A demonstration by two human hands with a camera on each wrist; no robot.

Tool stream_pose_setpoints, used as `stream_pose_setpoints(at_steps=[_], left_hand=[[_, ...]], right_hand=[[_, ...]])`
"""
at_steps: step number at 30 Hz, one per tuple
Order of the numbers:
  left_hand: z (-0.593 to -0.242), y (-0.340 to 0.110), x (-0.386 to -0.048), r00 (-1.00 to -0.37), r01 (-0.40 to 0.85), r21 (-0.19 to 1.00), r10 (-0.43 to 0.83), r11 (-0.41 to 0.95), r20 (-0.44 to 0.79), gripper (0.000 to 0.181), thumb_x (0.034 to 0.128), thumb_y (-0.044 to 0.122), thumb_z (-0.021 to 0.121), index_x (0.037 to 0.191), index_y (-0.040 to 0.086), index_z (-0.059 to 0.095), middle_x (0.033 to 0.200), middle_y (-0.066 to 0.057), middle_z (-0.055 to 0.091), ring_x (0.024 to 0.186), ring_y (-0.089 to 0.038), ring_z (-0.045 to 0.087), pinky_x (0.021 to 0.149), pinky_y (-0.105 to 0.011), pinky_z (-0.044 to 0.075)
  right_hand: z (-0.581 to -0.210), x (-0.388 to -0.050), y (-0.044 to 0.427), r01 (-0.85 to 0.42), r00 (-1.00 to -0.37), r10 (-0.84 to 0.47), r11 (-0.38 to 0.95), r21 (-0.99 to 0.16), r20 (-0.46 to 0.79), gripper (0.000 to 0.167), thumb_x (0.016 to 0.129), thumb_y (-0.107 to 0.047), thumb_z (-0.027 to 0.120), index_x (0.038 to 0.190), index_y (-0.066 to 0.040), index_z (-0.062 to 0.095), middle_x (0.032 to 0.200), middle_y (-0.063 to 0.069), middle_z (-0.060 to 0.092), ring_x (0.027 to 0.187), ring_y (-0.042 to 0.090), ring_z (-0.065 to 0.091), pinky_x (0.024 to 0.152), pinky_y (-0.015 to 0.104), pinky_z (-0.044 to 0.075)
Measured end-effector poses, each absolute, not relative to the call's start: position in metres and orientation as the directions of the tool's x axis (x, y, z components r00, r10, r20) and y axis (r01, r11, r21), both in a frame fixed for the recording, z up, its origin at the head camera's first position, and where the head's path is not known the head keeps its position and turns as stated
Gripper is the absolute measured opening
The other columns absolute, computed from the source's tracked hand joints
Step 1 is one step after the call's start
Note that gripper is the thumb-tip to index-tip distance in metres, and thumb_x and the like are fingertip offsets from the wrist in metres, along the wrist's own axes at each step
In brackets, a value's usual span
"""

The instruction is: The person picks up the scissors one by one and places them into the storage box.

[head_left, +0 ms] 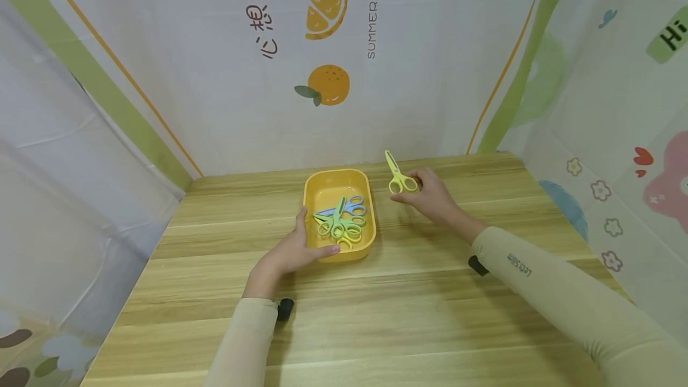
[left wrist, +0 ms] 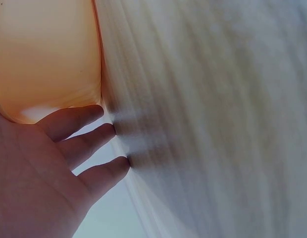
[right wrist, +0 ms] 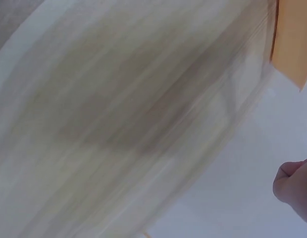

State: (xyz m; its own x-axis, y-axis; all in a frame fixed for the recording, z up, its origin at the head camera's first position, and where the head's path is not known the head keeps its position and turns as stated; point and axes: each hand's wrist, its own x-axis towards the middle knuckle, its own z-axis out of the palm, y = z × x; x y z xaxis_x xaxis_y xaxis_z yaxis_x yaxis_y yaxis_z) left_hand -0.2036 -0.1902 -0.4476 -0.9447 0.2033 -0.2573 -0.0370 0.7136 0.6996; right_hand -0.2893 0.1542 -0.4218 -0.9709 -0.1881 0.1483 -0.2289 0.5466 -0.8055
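Observation:
A yellow plastic tray (head_left: 310, 186) stands on the table near its far edge, with several scissors (head_left: 338, 220) in green, blue and yellow piled in its front half. My left hand (head_left: 287, 249) grips the tray's near left corner, thumb along the front and fingers against the left side. In the left wrist view those fingers (left wrist: 84, 148) meet the tray wall and reach down to the tabletop. Right of the tray, my right hand (head_left: 430, 196) pinches a pair of yellow scissors (head_left: 396, 175) by the handles, blades pointing up and away. The right wrist view shows only part of that hand (right wrist: 297, 188).
The wood-grain table (head_left: 365, 315) reaches from the near side to a white printed cloth (head_left: 419, 88) hanging behind it. More cloth hangs at the left and right. Black strap ends (head_left: 285, 309) stick out at both wrists.

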Motion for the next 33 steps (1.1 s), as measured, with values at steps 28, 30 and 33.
stream_pose_setpoints(at_steps=[28,30,33], left_hand=[[-0.447,-0.19,-0.204,-0.947,-0.033,0.694,0.2,0.719,-0.253,0.141,0.0842,0.072,0.078,0.169,0.014,-0.018,0.17,-0.035,0.027,0.158,-0.049,0.034,0.128,-0.063,0.031],[-0.447,-0.19,-0.204,-0.946,-0.036,0.695,0.199,0.718,-0.254,0.141,0.0841,0.072,0.078,0.169,0.015,-0.018,0.17,-0.035,0.027,0.158,-0.049,0.034,0.128,-0.063,0.031],[-0.447,-0.19,-0.204,-0.947,-0.037,0.695,0.198,0.718,-0.254,0.141,0.084,0.072,0.078,0.169,0.015,-0.018,0.17,-0.035,0.028,0.158,-0.049,0.034,0.128,-0.063,0.031]], right_hand=[[-0.399,-0.289,0.148,-0.286,-0.957,-0.205,0.534,-0.795,0.207,0.06,0.085,-0.029,0.093,0.131,-0.001,0.067,0.12,0.018,0.057,0.104,0.028,0.052,0.085,0.035,0.045],[-0.397,-0.289,0.149,-0.283,-0.958,-0.202,0.543,-0.79,0.204,0.061,0.085,-0.029,0.093,0.132,0.0,0.066,0.12,0.018,0.058,0.104,0.027,0.052,0.085,0.035,0.045],[-0.395,-0.289,0.148,-0.279,-0.959,-0.201,0.558,-0.781,0.199,0.062,0.086,-0.031,0.091,0.133,0.0,0.065,0.121,0.019,0.059,0.104,0.027,0.052,0.085,0.035,0.045]])
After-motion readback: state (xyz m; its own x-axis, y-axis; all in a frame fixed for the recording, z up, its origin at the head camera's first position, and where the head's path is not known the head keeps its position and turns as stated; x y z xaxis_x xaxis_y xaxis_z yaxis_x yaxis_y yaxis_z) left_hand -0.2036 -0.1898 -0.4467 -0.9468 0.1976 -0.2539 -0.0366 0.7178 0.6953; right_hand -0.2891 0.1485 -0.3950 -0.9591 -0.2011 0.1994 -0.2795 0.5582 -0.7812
